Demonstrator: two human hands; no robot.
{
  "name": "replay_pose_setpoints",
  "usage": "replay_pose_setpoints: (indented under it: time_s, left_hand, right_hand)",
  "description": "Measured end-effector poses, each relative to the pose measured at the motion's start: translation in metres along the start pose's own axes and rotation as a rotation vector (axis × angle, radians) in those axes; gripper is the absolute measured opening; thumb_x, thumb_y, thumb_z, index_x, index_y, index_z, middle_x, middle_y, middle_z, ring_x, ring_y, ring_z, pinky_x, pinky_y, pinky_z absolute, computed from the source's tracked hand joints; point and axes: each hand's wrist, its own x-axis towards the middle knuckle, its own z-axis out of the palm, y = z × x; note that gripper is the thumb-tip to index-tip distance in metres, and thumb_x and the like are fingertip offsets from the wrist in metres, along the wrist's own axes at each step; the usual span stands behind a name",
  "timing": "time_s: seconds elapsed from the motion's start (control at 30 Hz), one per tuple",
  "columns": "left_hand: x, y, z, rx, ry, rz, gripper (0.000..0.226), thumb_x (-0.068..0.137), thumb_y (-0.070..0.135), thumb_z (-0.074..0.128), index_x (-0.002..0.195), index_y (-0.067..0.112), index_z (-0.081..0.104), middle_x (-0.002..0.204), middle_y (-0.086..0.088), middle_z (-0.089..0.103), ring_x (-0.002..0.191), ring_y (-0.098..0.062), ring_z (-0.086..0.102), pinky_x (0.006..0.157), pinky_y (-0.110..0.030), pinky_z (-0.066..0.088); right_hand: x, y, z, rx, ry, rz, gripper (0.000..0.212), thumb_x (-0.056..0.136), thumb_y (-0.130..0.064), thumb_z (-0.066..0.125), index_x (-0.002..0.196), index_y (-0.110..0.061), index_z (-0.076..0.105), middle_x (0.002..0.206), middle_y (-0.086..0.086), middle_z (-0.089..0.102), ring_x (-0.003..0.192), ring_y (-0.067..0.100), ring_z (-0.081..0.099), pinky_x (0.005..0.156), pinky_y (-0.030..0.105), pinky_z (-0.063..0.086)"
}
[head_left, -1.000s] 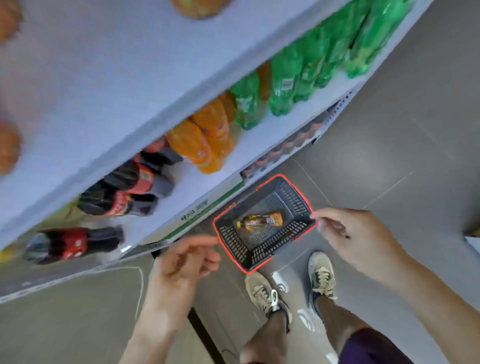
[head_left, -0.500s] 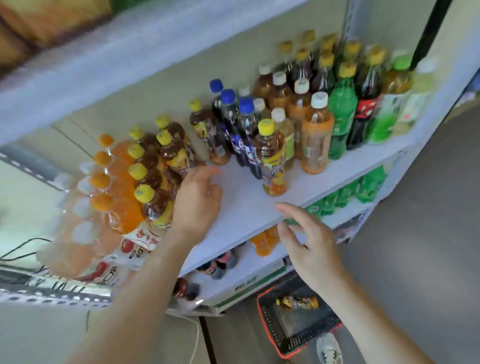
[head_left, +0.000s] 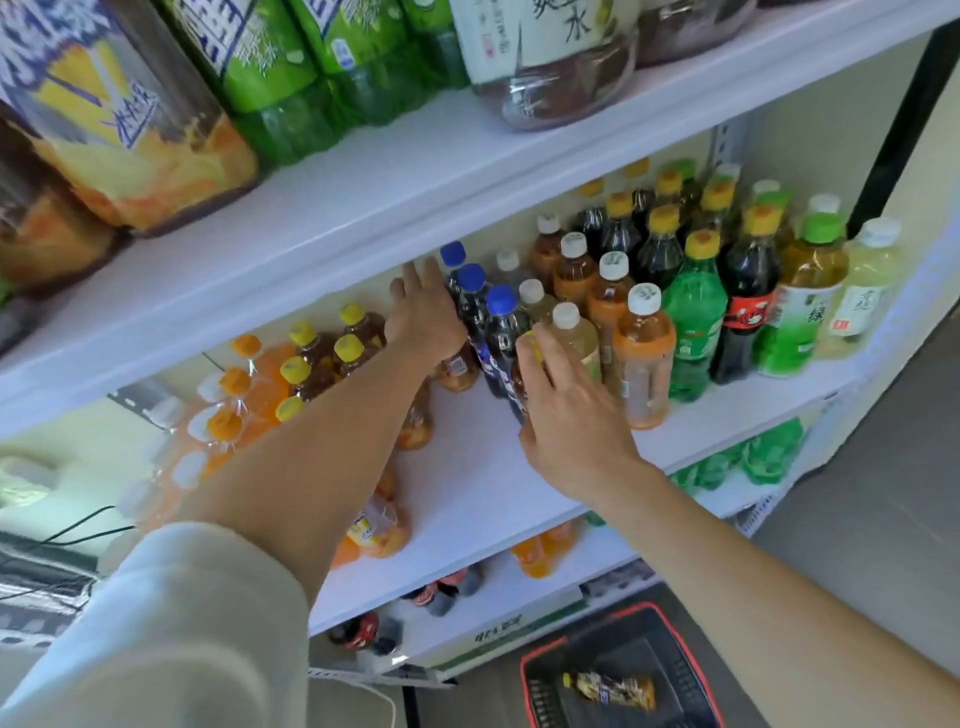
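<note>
- Right grip (head_left: 566, 410) has come up from below the shelf edge onto the front tea bottle (head_left: 528, 338). The left grip (head_left: 426, 306) has slid right from the yellow-capped cluster (head_left: 322, 358) and reaches deeper in.
- The tea bottle stands upright near the front of the middle shelf (head_left: 467, 467), just beside the blue-capped bottles (head_left: 501, 301). Only its yellow cap and a strip of brown body show past the fingers.
- The right grip is closed round that bottle, its fingers curved over the shoulder and its forefinger by the cap. The back of the hand faces the camera.
- The left grip is wide open, with fingers stretched straight toward the back of the shelf and holding nothing that shows. Its edge touches the blue-capped bottles, and the palm hides the top of a second tea bottle (head_left: 457, 366).
- To the right stand an orange-labelled bottle (head_left: 644, 358) and a green soda bottle (head_left: 693, 322).
- On the floor below sits a red-rimmed basket (head_left: 524, 670), with one bottle (head_left: 610, 688) lying on its side in it.
</note>
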Motion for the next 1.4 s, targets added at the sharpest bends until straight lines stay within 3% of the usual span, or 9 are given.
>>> replay_pose_setpoints:
  time_s: [0.2, 0.4, 0.6, 0.73, 0.83, 0.93, 1.0, 1.13, 1.4]
  left_hand:
    - [0.020, -0.003, -0.002, 0.232, 0.009, 0.047, 0.049, 0.087, 0.017, 0.064, 0.130, 0.002, 0.047, 0.129, -0.023, 0.046, 0.120, -0.041, 0.045, 0.099, -0.044, 0.040]
    - [-0.033, -0.014, 0.016, 0.048, 0.061, 0.060, 0.032, 0.095, 0.026, 0.057, 0.117, 0.004, 0.048, 0.106, -0.023, 0.060, 0.094, -0.043, 0.062, 0.066, -0.038, 0.042]
    - [-0.107, -0.031, -0.004, 0.060, 0.201, 0.040, 0.029, 0.098, 0.037, 0.050, 0.112, 0.012, 0.053, 0.090, -0.015, 0.068, 0.082, -0.039, 0.066, 0.058, -0.036, 0.040]
    - [-0.167, -0.023, -0.044, -0.280, 0.374, 0.004, 0.021, 0.082, 0.048, 0.049, 0.085, 0.032, 0.062, 0.069, 0.005, 0.065, 0.065, -0.022, 0.058, 0.052, -0.030, 0.036]
    - [-0.203, -0.020, -0.067, -0.703, 0.412, -0.062, 0.020, 0.073, 0.046, 0.047, 0.069, 0.033, 0.062, 0.059, 0.017, 0.060, 0.057, -0.004, 0.053, 0.054, -0.026, 0.042]
    - [-0.222, -0.023, -0.074, -1.067, 0.486, -0.181, 0.019, 0.074, 0.036, 0.054, 0.062, 0.025, 0.064, 0.051, 0.013, 0.051, 0.050, -0.007, 0.045, 0.045, -0.023, 0.037]
    - [-0.232, -0.025, -0.072, -1.215, 0.528, -0.279, 0.025, 0.079, 0.034, 0.056, 0.057, 0.025, 0.063, 0.052, 0.011, 0.049, 0.050, -0.009, 0.042, 0.043, -0.023, 0.032]
    - [-0.247, -0.027, -0.058, -1.424, 0.424, -0.388, 0.039, 0.092, 0.042, 0.053, 0.060, 0.026, 0.068, 0.057, 0.005, 0.056, 0.047, -0.012, 0.047, 0.042, -0.022, 0.034]
    - [-0.267, -0.050, -0.051, -1.604, 0.094, -0.146, 0.041, 0.089, 0.048, 0.054, 0.108, 0.019, 0.074, 0.086, -0.009, 0.044, 0.052, -0.011, 0.037, 0.044, -0.017, 0.035]
  right_hand:
    - [0.005, 0.011, 0.001, 0.034, 0.050, -0.042, 0.075, 0.087, -0.021, 0.063, 0.151, -0.009, 0.026, 0.160, 0.007, 0.019, 0.142, 0.026, 0.032, 0.099, 0.041, 0.046]
    - [0.006, 0.022, 0.001, 0.107, 0.064, -0.098, 0.069, 0.090, -0.014, 0.056, 0.152, -0.010, 0.026, 0.161, 0.005, 0.016, 0.144, 0.023, 0.028, 0.104, 0.035, 0.041]
    - [0.007, 0.026, -0.003, 0.170, -0.005, -0.083, 0.073, 0.090, -0.020, 0.058, 0.153, -0.018, 0.022, 0.162, -0.003, 0.006, 0.138, 0.025, 0.037, 0.092, 0.036, 0.047]
    - [-0.015, 0.025, -0.015, 0.084, 0.071, -0.232, 0.067, 0.090, -0.030, 0.061, 0.150, -0.019, 0.034, 0.159, 0.005, 0.021, 0.137, 0.028, 0.037, 0.103, 0.041, 0.040]
    - [-0.053, 0.039, -0.025, 0.466, -0.214, -0.205, 0.054, 0.090, -0.055, 0.054, 0.140, -0.037, 0.045, 0.152, -0.008, 0.038, 0.132, 0.010, 0.045, 0.109, 0.036, 0.039]
    - [-0.094, 0.042, -0.044, 1.351, -0.751, 0.091, 0.051, 0.076, -0.068, 0.065, 0.122, -0.044, 0.063, 0.134, -0.001, 0.062, 0.117, 0.012, 0.062, 0.096, 0.031, 0.052]
    - [-0.114, 0.043, -0.045, 1.665, -0.642, 0.194, 0.060, 0.068, -0.059, 0.078, 0.119, -0.030, 0.067, 0.120, 0.013, 0.068, 0.101, 0.027, 0.069, 0.076, 0.036, 0.058]
    - [-0.126, 0.033, -0.055, 1.601, -0.386, 0.265, 0.049, 0.071, -0.038, 0.078, 0.118, -0.027, 0.067, 0.116, 0.012, 0.068, 0.096, 0.032, 0.069, 0.071, 0.037, 0.058]
    - [-0.135, 0.025, -0.066, 1.633, -0.285, 0.440, 0.044, 0.079, -0.042, 0.060, 0.102, -0.007, 0.072, 0.080, 0.037, 0.063, 0.058, 0.038, 0.066, 0.046, 0.030, 0.055]
